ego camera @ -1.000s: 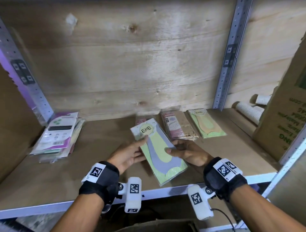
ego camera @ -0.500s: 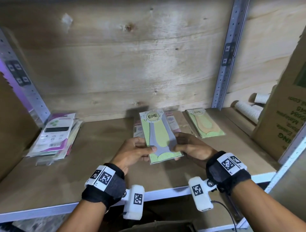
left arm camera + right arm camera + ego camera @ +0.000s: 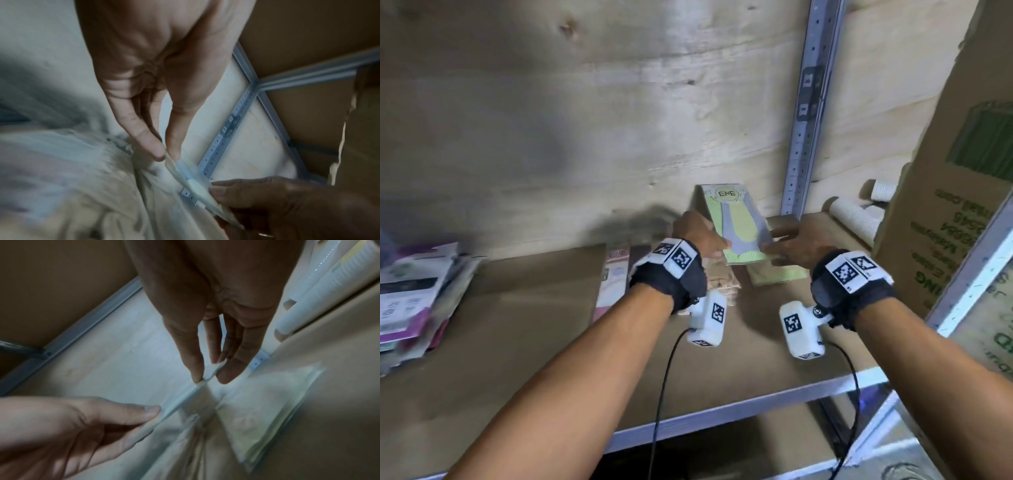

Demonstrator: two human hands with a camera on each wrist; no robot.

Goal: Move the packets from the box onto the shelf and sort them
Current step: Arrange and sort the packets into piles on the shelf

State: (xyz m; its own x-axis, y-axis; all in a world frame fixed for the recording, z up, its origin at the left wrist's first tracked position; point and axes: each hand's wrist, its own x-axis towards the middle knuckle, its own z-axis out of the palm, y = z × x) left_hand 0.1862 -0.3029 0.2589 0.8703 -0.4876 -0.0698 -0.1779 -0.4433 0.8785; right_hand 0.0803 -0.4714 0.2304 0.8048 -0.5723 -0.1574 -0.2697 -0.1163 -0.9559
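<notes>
Head view: your left hand [image 3: 697,236] and right hand [image 3: 796,245] hold one green packet [image 3: 738,224] by its two long edges, raised above the shelf [image 3: 517,325] and tilted back toward the plywood wall [image 3: 585,120]. Its "ENE" label faces you. Under the packet, on the shelf, lies a second green packet [image 3: 780,274]; left of that sits a tan stack [image 3: 722,284], partly hidden by your left wrist, then a pink packet [image 3: 614,277]. Far left on the shelf is a loose pile of purple-and-white packets [image 3: 410,294]. Right of the green packet stands a cardboard box [image 3: 945,205]; you cannot see into it. White rolls [image 3: 854,219] lie between the box and the wall.

Left wrist view: your left hand [image 3: 152,91] pinches the packet [image 3: 185,170] edge between thumb and fingertips [image 3: 157,151], the fingers close together. The right hand [image 3: 267,199] grips the far end, thumb on top. The shelf below is blurred.

Right wrist view: your right hand [image 3: 211,321] pinches a packet [image 3: 185,397] corner between the thumb and narrow, nearly straight fingers [image 3: 228,373]. The left hand [image 3: 82,426] holds the opposite edge with the thumb laid along it. Beside the packet, the second green packet [image 3: 263,402] lies flat on the shelf [image 3: 339,402], blurred.
</notes>
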